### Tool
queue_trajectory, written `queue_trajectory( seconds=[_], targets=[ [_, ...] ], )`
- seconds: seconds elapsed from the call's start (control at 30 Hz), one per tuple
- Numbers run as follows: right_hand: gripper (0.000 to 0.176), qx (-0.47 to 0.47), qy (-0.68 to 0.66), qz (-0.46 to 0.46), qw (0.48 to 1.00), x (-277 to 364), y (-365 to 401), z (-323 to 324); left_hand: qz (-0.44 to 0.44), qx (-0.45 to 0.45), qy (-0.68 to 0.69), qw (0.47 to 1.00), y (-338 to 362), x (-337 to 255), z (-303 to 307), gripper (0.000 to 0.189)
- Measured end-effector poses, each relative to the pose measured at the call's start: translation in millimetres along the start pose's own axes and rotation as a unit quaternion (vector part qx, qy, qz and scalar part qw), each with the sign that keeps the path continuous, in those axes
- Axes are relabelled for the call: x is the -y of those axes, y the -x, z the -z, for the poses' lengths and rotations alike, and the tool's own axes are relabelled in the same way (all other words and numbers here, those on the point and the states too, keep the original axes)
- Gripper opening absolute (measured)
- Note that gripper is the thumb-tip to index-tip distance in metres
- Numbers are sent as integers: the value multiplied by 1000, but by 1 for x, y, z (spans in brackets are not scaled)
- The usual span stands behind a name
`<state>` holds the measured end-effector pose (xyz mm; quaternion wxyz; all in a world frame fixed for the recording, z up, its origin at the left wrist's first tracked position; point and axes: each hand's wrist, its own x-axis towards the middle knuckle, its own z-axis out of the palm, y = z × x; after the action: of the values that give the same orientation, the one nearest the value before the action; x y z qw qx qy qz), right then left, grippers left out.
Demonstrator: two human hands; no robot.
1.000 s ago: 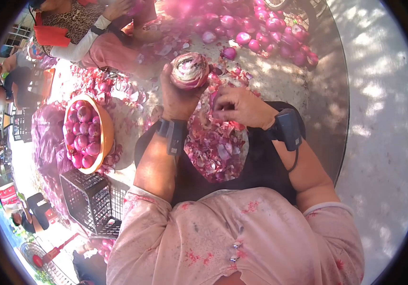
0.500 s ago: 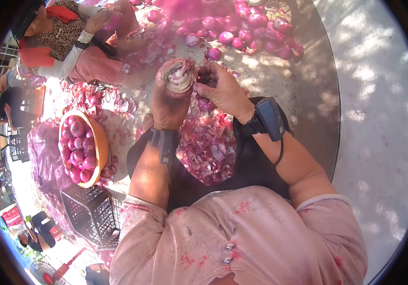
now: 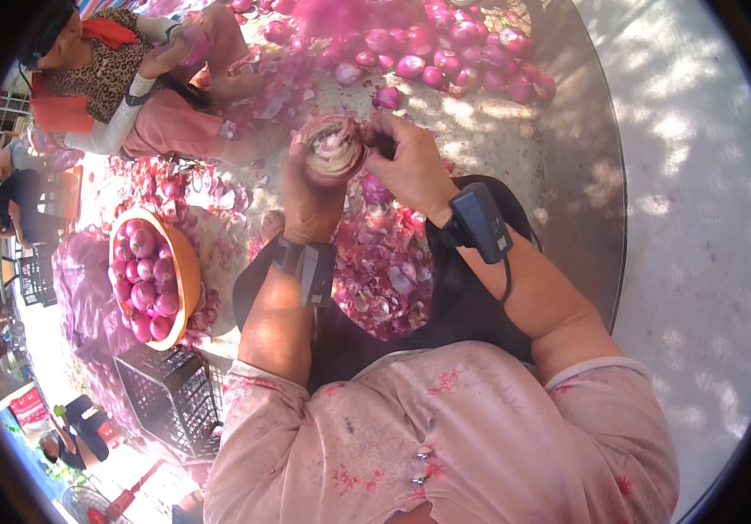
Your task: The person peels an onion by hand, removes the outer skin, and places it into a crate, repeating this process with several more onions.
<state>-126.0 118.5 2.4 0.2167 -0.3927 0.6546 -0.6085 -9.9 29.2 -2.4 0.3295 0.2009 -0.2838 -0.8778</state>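
My left hand point(image 3: 312, 205) is closed around a red onion point(image 3: 333, 150), held up in front of me with its pale, layered side showing. My right hand point(image 3: 410, 170) is at the onion's right edge, thumb and fingers pinched together. Whatever is between those fingertips is hidden. Below both hands, a heap of loose onion skins point(image 3: 384, 293) lies between my dark-clothed legs. A whole onion point(image 3: 377, 189) shows just under my right hand.
To the left stands an orange bowl point(image 3: 190, 271) full of onions, near a black plastic crate point(image 3: 170, 393) and a purple mesh sack point(image 3: 87, 288). A large onion pile point(image 3: 445, 57) lies ahead. At upper left sits another person point(image 3: 117, 79), holding an onion.
The onion has turned slightly in my left hand. My right hand has shifted a little, its fingers still at the onion's edge. The view has tilted slightly.
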Motion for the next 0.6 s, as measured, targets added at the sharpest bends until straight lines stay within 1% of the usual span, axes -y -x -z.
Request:
queue_trajectory(
  seconds=[0.03,0.07,0.13,0.2,0.23,0.27,0.3,0.33,0.4,0.47,0.5,0.53,0.6],
  targets=[
    [22,-10,53,26,998,0,-1,3,0,0,0,1000,2,-1,-1,58],
    [22,-10,53,25,998,0,-2,5,-3,17,-24,1000,5,-2,-1,58],
    [14,-16,45,67,997,-1,-2,7,-6,31,-47,998,7,-5,2,59],
    [13,-7,36,71,997,-2,-2,10,-25,33,-167,985,6,-7,8,59],
    [13,0,28,73,997,-2,-3,12,-27,32,-167,985,5,-7,10,59],
    [13,1,27,74,997,-1,-3,14,-4,23,-99,995,5,-8,11,60],
    [12,-5,-55,0,998,0,-3,17,18,15,-31,999,4,-9,12,61],
    [11,-10,-136,-74,988,0,-4,21,16,14,-32,999,4,-10,11,61],
    [11,3,-121,-70,990,3,-4,29,72,-45,88,993,4,-13,10,64],
    [11,28,-90,-64,994,5,-5,34,67,-44,78,994,4,-15,9,65],
    [13,27,-72,13,997,-13,-4,27,65,-43,69,995,4,-16,9,67],
    [13,27,-72,13,997,-8,-3,24,65,-44,70,994,4,-16,10,67],
    [22,78,-55,-31,995,3,1,22,51,-38,45,997,2,-14,12,65]
  ],
)
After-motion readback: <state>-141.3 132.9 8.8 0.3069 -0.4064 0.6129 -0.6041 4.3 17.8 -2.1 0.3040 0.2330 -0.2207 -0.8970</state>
